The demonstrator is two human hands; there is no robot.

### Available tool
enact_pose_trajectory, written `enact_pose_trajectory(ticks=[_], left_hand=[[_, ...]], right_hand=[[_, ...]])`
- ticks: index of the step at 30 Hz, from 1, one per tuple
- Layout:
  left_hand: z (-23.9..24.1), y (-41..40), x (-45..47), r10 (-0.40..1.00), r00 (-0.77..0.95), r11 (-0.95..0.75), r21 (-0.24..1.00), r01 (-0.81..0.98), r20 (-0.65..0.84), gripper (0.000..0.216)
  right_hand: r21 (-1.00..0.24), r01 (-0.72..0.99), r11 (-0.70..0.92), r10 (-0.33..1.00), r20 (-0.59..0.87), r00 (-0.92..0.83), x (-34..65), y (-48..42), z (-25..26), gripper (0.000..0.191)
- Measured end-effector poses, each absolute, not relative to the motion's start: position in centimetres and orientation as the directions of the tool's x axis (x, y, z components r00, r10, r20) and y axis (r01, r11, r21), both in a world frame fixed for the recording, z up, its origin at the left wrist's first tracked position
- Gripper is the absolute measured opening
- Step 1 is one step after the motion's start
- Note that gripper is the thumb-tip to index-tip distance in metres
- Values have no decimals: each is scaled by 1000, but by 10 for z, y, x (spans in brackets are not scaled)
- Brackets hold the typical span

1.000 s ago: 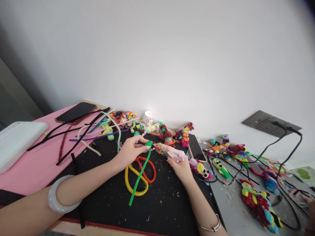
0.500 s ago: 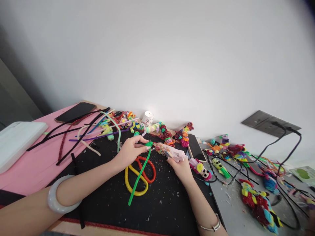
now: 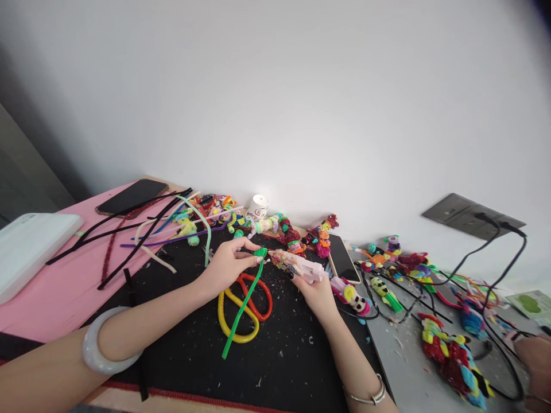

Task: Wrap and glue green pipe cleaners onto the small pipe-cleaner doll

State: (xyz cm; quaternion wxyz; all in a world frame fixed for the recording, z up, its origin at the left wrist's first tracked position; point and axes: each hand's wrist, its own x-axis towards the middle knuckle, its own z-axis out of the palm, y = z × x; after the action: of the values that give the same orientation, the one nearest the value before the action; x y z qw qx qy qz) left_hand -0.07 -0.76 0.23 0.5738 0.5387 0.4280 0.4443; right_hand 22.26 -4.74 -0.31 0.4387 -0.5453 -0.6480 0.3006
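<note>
My left hand (image 3: 228,265) pinches the coiled top of a green pipe cleaner (image 3: 241,308), whose long tail hangs down over the black mat (image 3: 193,355). My right hand (image 3: 316,292) grips a pink glue gun (image 3: 301,265) covered in coloured specks, its nozzle touching the green coil. Under the two hands lie scissors with yellow and red handle loops (image 3: 244,307).
Pipe cleaners (image 3: 142,232) and small pipe-cleaner figures (image 3: 321,238) are strewn along the wall. There are two phones (image 3: 131,196) (image 3: 343,259), a white box (image 3: 30,246), a small white cup (image 3: 258,206) and black cables (image 3: 486,258) running to a wall socket. Another person's hand (image 3: 534,358) shows at the right edge.
My hands have hardly moved; the green tail has swung slightly left. Another person's hand has come further into view at the right edge.
</note>
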Motion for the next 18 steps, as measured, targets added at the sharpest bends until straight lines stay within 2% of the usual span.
enact_pose_trajectory(ticks=[18], left_hand=[[1, -6, -1, 974, 224, -21, 1000, -23, 25, 16]], right_hand=[[-863, 452, 225, 969, 247, -11, 223, -47, -3, 29]])
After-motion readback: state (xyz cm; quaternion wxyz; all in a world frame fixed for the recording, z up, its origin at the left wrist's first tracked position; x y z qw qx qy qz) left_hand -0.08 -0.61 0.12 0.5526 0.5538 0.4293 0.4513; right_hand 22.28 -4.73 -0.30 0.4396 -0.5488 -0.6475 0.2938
